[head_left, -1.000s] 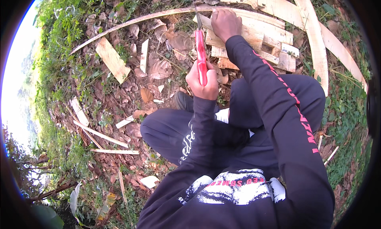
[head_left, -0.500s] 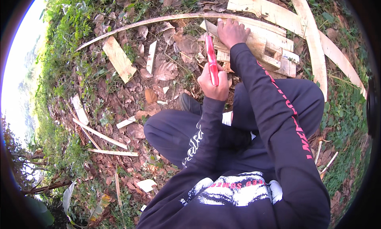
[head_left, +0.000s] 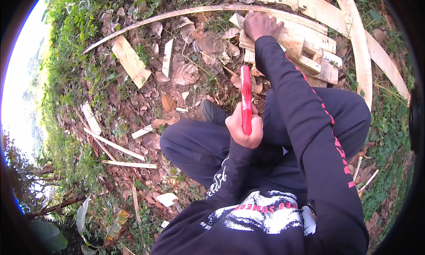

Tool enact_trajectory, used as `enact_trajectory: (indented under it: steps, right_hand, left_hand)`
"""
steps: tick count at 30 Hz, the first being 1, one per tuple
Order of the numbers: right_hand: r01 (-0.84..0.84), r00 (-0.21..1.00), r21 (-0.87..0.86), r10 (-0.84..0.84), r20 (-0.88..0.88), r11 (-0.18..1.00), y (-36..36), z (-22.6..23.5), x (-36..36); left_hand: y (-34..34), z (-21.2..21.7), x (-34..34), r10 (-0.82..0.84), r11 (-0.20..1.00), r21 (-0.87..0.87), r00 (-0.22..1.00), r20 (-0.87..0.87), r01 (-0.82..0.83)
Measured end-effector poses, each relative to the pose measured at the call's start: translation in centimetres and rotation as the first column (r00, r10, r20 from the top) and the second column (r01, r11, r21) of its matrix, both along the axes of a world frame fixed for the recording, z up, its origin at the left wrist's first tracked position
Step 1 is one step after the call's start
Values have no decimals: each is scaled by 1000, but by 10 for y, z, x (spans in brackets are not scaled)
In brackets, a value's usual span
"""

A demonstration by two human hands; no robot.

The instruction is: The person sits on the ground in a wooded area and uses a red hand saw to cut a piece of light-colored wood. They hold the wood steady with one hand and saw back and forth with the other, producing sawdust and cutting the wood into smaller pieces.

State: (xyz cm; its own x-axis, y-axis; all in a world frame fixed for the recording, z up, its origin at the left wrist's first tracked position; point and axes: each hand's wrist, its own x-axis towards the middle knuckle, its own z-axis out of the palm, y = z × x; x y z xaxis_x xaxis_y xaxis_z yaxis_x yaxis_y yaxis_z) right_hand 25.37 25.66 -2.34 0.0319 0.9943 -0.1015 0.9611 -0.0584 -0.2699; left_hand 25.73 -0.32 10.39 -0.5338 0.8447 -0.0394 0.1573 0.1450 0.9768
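Note:
My left hand (head_left: 243,129) is closed around the handle of a red-handled saw (head_left: 246,95), held over my lap and nearly edge-on. Its blade does not show clearly. Farther forward, my right hand (head_left: 263,27) bears down with curled fingers on a pale wooden board (head_left: 238,20), whose end sticks out to the left. Beneath it lies a stack of cut wood blocks (head_left: 294,42). A long thin wooden strip (head_left: 177,16) runs left from behind the stack. How far my fingers wrap under the board is hidden.
Long planks (head_left: 356,47) cross at the far right. A flat wood piece (head_left: 131,62) and a narrower offcut (head_left: 167,58) lie on the leafy ground to the left, with several thin slats (head_left: 115,144) nearer. My crossed legs (head_left: 195,144) sit below the stack.
My left hand has drawn the saw back toward my body, away from the board's end. My right hand stays on the board. The whole view has shifted slightly.

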Motion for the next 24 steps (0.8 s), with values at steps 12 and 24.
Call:
enact_trajectory:
  steps: [12,24]
  right_hand:
    - [-37,997,-104,29,-72,994,-1,12,2]
    - [-500,864,34,501,-52,866,-29,30,71]
  left_hand:
    - [63,-33,-37,-10,996,89,1000,-12,11]
    - [23,-17,-21,-2,999,50,993,-120,8]
